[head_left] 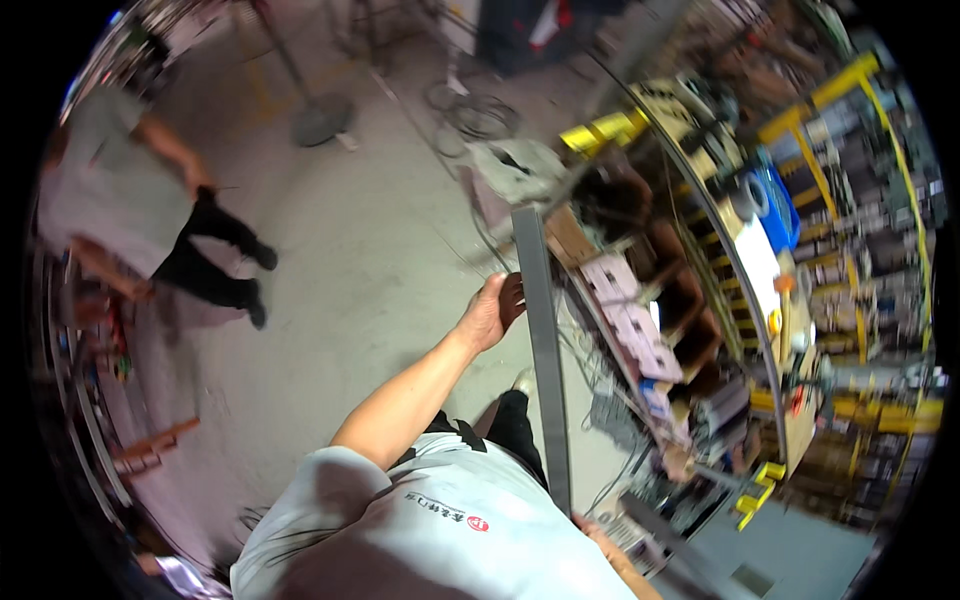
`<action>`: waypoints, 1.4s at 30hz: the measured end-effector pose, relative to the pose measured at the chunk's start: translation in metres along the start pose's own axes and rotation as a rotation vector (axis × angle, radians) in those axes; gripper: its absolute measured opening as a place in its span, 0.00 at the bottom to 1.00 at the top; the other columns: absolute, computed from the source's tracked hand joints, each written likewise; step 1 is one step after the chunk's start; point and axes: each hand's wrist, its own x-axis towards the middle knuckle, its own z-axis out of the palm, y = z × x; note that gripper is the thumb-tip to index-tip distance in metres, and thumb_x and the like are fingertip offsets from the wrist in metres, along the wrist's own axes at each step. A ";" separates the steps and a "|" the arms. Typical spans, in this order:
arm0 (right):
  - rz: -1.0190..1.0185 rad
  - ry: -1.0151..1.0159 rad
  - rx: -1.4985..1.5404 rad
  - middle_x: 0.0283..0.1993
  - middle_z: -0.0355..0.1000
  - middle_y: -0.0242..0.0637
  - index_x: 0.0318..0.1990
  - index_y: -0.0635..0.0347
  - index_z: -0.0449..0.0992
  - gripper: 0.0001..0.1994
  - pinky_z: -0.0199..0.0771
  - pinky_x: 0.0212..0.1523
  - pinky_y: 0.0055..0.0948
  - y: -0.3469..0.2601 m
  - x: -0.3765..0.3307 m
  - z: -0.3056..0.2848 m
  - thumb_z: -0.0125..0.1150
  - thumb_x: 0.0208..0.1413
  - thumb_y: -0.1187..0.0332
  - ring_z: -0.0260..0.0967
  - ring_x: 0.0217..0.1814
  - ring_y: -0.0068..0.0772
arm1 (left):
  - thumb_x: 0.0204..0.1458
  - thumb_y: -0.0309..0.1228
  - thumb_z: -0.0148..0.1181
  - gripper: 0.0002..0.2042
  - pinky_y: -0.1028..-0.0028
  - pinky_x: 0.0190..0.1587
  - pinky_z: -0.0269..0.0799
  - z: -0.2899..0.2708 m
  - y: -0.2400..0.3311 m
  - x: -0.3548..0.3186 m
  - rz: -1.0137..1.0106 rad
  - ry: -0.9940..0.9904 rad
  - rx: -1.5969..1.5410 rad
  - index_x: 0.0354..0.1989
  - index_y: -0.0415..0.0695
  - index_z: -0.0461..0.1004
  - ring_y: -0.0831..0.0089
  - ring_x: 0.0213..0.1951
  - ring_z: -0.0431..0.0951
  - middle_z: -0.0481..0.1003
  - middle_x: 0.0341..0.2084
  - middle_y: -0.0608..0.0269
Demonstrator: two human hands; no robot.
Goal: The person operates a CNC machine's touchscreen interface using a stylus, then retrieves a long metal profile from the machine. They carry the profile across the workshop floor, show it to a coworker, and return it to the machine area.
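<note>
A long, straight dark grey profile bar [546, 370] runs lengthwise in front of my body, tilted slightly. My left hand [487, 314] grips its upper part from the left, with the fingers curling behind it and partly hidden. At the bar's lower end, close to my shirt, my right hand [597, 540] holds it from the right side. Much of that hand is covered by the bar and my body, and only part of its fingers shows.
To my right stands a workbench [755, 290] with tools, a blue container [778, 205] and cardboard boxes [625, 315] beneath. Cables [480, 118] lie on the floor ahead. A round stand base [323, 120] is farther off. At left, another person [130, 190] is walking.
</note>
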 end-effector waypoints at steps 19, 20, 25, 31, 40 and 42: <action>-0.703 0.152 -0.444 0.21 0.60 0.34 0.27 0.66 0.67 0.26 0.58 0.28 0.31 -0.176 0.193 0.000 0.54 0.57 0.46 0.56 0.28 0.24 | 0.58 0.33 0.57 0.11 0.75 0.39 0.72 0.036 0.234 -0.290 1.032 0.463 -0.080 0.39 0.36 0.75 0.78 0.35 0.75 0.76 0.35 0.64; -0.716 0.169 -0.474 0.20 0.58 0.33 0.26 0.66 0.66 0.26 0.57 0.28 0.31 -0.177 0.200 0.003 0.53 0.57 0.46 0.55 0.28 0.24 | 0.59 0.33 0.56 0.11 0.75 0.40 0.72 0.030 0.240 -0.297 1.078 0.429 -0.110 0.39 0.36 0.75 0.79 0.35 0.74 0.76 0.35 0.64; -0.729 0.070 -0.549 0.18 0.55 0.35 0.23 0.65 0.63 0.27 0.54 0.26 0.35 -0.201 0.200 0.025 0.51 0.58 0.46 0.52 0.24 0.29 | 0.59 0.35 0.56 0.12 0.76 0.37 0.68 0.009 0.241 -0.327 1.220 0.510 -0.187 0.29 0.40 0.70 0.82 0.32 0.69 0.71 0.28 0.70; -0.742 0.054 -0.579 0.18 0.54 0.31 0.22 0.64 0.62 0.27 0.53 0.24 0.36 -0.205 0.206 0.037 0.52 0.57 0.45 0.51 0.24 0.26 | 0.58 0.37 0.58 0.14 0.77 0.36 0.65 -0.002 0.246 -0.341 1.195 0.670 -0.208 0.24 0.43 0.68 0.84 0.30 0.64 0.67 0.26 0.73; -0.712 0.010 -0.580 0.20 0.57 0.30 0.24 0.65 0.66 0.29 0.56 0.26 0.34 -0.220 0.200 0.048 0.52 0.56 0.42 0.54 0.25 0.26 | 0.58 0.38 0.57 0.15 0.78 0.37 0.64 -0.012 0.253 -0.346 1.238 0.784 -0.182 0.24 0.40 0.70 0.82 0.31 0.65 0.68 0.25 0.72; -0.720 0.005 -0.589 0.20 0.57 0.30 0.24 0.65 0.66 0.29 0.56 0.26 0.34 -0.220 0.203 0.050 0.52 0.56 0.42 0.54 0.26 0.26 | 0.58 0.38 0.56 0.15 0.77 0.39 0.65 -0.005 0.255 -0.349 1.239 0.778 -0.199 0.26 0.38 0.72 0.81 0.32 0.66 0.70 0.27 0.70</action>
